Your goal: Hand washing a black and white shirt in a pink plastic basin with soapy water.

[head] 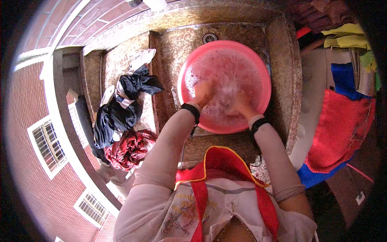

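A round pink plastic basin [265, 87] of foamy, soapy water [226, 68] sits inside a stone sink [169, 39]. My left hand [205, 90] dips into the suds on the basin's left side, its fingers hidden by foam. On the right side, my right hand [243, 103] is sunk in the water past the knuckles. A darker patch shows under the foam between the hands, too blurred to name. Whether either hand grips something below the surface cannot be seen. Dark bands circle both wrists over light sleeves.
Left of the sink, a stone ledge [146, 115] carries dark satiny clothing [116, 118], a white cloth [143, 59] and a crumpled red patterned cloth [131, 149]. A metal drain [209, 38] lies beyond the basin. Red fabric [338, 133] and yellow fabric [344, 36] hang at the right.
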Available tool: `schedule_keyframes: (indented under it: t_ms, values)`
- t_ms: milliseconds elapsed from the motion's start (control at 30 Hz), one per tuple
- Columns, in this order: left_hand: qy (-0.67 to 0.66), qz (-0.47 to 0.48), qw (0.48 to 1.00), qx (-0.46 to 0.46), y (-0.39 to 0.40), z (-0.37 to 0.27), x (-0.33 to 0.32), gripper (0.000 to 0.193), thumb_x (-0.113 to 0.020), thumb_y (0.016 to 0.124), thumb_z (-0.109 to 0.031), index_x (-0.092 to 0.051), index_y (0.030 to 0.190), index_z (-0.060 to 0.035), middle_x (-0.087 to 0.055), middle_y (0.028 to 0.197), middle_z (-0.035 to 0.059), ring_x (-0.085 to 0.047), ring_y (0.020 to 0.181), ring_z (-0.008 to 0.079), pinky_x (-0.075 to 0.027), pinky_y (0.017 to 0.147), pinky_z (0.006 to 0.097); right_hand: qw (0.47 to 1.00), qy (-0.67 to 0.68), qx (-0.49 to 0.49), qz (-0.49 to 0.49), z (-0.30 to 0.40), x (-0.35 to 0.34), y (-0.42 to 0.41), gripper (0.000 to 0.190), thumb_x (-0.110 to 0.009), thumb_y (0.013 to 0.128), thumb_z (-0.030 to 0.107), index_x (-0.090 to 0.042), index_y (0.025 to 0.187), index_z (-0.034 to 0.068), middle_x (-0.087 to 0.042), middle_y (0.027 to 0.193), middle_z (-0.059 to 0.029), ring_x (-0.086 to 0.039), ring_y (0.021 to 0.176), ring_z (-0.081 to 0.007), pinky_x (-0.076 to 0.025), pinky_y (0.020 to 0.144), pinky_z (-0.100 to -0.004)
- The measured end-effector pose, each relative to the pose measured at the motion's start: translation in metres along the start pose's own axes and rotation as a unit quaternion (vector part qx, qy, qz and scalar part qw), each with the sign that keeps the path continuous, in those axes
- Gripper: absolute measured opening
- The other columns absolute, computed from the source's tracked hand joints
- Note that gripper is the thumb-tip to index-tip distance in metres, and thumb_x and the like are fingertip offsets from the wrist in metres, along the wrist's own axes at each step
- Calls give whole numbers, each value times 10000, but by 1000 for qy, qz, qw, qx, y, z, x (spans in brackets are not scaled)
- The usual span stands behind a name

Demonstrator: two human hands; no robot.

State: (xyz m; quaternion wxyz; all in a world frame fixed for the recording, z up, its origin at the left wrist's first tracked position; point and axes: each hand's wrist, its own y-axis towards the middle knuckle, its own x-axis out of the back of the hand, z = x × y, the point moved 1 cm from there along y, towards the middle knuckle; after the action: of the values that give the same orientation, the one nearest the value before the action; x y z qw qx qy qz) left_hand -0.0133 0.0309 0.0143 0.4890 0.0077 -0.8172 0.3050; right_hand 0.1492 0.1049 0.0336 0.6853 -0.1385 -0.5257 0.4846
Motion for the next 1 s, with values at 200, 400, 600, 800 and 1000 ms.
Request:
schedule_keyframes:
  t_ms: [200,400,600,800,1000]
  values:
    - [-55,-77,995,17,10,8,-13,460,-522,751,-256,-424,1180,-121,-587,878,196,-572,757,383,-453,670,476,750,633,-183,59,-35,4,2,580,-509,771,486,-465,1159,58,-491,1159,-84,-476,1040,-282,-380,900,-396]
    - [-357,-57,929,-75,-6,-47,-25,417,-559,725,-241,-518,1104,-75,-555,894,199,-527,790,388,-433,725,447,633,750,-178,76,0,16,1,560,-371,837,524,-366,1245,139,-490,1134,-85,-496,1002,-244,-444,816,-415]
    - [-202,-162,951,-171,-57,-100,20,641,-574,695,-228,-325,1253,-34,-374,1192,224,-412,1018,381,-359,861,420,504,848,-86,139,-34,-7,13,551,-382,826,527,-380,1221,142,-476,1153,-74,-496,998,-220,-445,810,-400]
    - [-187,-200,950,-152,-31,-102,29,581,-560,713,-216,-330,1203,-4,-499,953,235,-536,764,377,-442,622,449,577,800,-86,140,-21,1,7,531,-382,820,525,-455,1147,114,-518,1096,-67,-525,952,-216,-451,798,-387]
    - [-193,-21,974,-115,13,-21,26,348,-489,787,-225,-444,1059,-14,-573,870,225,-570,797,362,-447,627,449,760,642,-80,64,30,28,-15,530,-381,814,524,-529,1073,86,-560,1039,-60,-553,907,-211,-457,786,-374]
